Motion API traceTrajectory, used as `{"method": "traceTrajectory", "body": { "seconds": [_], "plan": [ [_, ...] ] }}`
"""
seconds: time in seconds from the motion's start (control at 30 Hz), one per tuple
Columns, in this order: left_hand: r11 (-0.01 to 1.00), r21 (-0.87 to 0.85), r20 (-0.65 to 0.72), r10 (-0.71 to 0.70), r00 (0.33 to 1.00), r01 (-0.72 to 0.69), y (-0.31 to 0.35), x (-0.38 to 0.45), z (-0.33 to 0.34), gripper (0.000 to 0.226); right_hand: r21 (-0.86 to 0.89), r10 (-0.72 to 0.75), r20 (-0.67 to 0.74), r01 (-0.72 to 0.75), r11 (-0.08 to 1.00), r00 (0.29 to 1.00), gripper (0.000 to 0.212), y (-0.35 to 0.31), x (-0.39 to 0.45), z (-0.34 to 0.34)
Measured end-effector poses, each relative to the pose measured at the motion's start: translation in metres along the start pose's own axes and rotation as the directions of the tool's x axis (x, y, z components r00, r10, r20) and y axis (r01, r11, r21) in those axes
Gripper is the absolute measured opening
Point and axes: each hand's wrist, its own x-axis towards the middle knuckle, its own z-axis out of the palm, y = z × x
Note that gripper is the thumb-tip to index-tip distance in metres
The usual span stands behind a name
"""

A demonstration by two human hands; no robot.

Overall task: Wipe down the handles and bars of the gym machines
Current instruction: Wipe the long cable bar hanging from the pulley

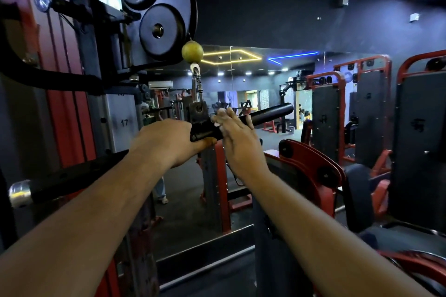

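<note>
A black pulldown bar [270, 113] hangs from a metal carabiner [196, 87] under a yellow-green stopper ball [192, 52] and the cable pulleys [154, 12]. My left hand [166, 142] grips the bar just left of its centre bracket, thumb underneath. My right hand [235, 132] wraps around the bar just right of the bracket and holds a small white cloth [220, 113] against it. The bar's left end, with a silver cap [20, 193], reaches out behind my left forearm at the lower left.
The cable machine's upright with numbered holes [124, 123] and a red post [65, 94] stands at left. Red and black weight machines [337, 116] fill the right side. A red padded seat frame [311, 164] sits below the bar. A mirror wall lies behind.
</note>
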Motion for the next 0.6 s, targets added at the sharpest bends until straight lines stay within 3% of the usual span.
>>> {"method": "traceTrajectory", "body": {
  "seconds": [0.07, 0.13, 0.23, 0.3, 0.37, 0.43, 0.5, 0.57, 0.6],
  "plan": [
    [1.0, 0.006, 0.005, -0.001, 1.0, 0.001, 0.004, -0.007, -0.004, 0.074, -0.07, -0.132, -0.083, 0.126, 0.989, 0.988, 0.043, 0.021, -0.007, 0.004],
    [1.0, -0.012, 0.017, -0.005, 1.0, 0.005, 0.006, -0.013, -0.01, 0.07, -0.14, -0.135, -0.192, 0.109, 0.984, 0.972, 0.04, 0.055, -0.005, 0.001],
    [1.0, -0.018, 0.04, -0.007, 0.999, 0.008, 0.005, -0.016, -0.014, 0.069, 0.079, 0.25, -0.404, -0.239, 0.968, 0.88, 0.041, 0.089, 0.01, -0.014],
    [1.0, -0.011, 0.044, -0.013, 0.999, 0.013, 0.004, -0.016, -0.013, 0.07, 0.191, 0.377, -0.421, -0.326, 0.926, 0.825, 0.047, 0.077, 0.013, -0.011],
    [1.0, -0.018, 0.04, -0.011, 0.999, 0.011, 0.003, -0.013, -0.011, 0.069, 0.179, 0.274, -0.386, -0.22, 0.959, 0.881, 0.046, 0.043, 0.003, 0.01],
    [0.999, -0.034, 0.037, -0.013, 0.999, 0.014, 0.0, -0.011, -0.008, 0.07, 0.091, 0.024, -0.319, 0.005, 0.996, 0.947, 0.05, 0.015, -0.013, 0.031],
    [0.999, -0.04, 0.031, -0.013, 0.999, 0.014, -0.002, -0.011, -0.007, 0.071, 0.008, -0.157, -0.254, 0.164, 0.986, 0.955, 0.059, 0.019, -0.022, 0.04],
    [0.999, -0.04, 0.034, -0.012, 0.999, 0.013, -0.002, -0.013, -0.008, 0.071, -0.096, -0.211, -0.258, 0.192, 0.977, 0.943, 0.062, 0.04, -0.016, 0.03],
    [0.999, -0.038, 0.036, -0.011, 0.999, 0.013, -0.002, -0.015, -0.01, 0.071, -0.123, -0.171, -0.279, 0.141, 0.982, 0.945, 0.061, 0.054, -0.012, 0.023]
  ]
}}
